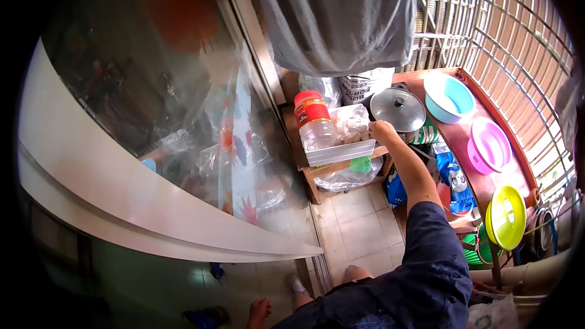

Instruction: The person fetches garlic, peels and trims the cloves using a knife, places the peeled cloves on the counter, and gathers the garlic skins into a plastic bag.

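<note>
My right hand (382, 131) reaches out to the right end of a white box (341, 153) on a small wooden stand (312, 178). Its fingers look closed at the box's rim, beside a clear plastic bag (350, 123) with pale contents; what they pinch is hidden. In the same box stands a clear plastic jar (317, 133) with a red lid and red label. A lidded metal pot (398, 109) sits just beyond my right hand. Low at the bottom edge, my left hand (260, 309) hangs by my leg with curled fingers and nothing visible in it.
A sliding glass door (183, 116) stands at left, and grey cloth (335, 18) hangs overhead. On the right a reddish shelf (466, 140) carries blue (450, 99), pink (489, 145) and yellow-green (506, 217) basins. Behind it are metal window bars (493, 18). Below lies a tiled floor (353, 225).
</note>
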Motion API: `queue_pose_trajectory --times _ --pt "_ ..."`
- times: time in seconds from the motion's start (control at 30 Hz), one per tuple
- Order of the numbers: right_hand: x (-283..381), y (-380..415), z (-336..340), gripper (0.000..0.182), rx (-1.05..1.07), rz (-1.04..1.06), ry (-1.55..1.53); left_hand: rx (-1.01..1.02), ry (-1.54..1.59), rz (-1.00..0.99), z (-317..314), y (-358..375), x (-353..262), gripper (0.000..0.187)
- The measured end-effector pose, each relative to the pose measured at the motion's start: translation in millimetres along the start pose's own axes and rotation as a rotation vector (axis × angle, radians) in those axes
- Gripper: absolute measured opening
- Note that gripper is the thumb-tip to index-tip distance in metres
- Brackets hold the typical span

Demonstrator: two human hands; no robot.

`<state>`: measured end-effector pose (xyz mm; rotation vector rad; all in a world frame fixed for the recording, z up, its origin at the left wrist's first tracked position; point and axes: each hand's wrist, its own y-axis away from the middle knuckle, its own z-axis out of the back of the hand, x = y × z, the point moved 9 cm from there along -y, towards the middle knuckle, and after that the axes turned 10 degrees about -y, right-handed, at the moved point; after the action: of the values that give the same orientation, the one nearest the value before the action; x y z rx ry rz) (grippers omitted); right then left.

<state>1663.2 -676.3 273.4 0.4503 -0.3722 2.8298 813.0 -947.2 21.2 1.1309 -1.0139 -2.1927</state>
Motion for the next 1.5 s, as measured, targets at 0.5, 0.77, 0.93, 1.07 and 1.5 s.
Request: queue_pose_trajectory --times 0.5,0.77,0.93,1.07,1.5 --pt "23 10 7 0.015 0.145 -0.049 0.059 -0.067 -0.147 -0.101 39 33 6 0.026" --pt "19 112 37 0.018 -0.16 0.365 0.091 -0.064 -0.067 -0.339 54 5 64 0.028" --pt "101 320 -50 0.022 0.016 -0.029 0.163 -0.023 0.167 -0.262 172 -30 50 0.031" --pt "177 448 -185 0.022 0.454 -0.284 0.061 -0.109 0.168 -0.333 243 -64 100 0.032" --pt "852 304 -382 0.012 0.479 0.774 -0.538 -0.246 0.292 -0.7 452 -133 20 0.031"
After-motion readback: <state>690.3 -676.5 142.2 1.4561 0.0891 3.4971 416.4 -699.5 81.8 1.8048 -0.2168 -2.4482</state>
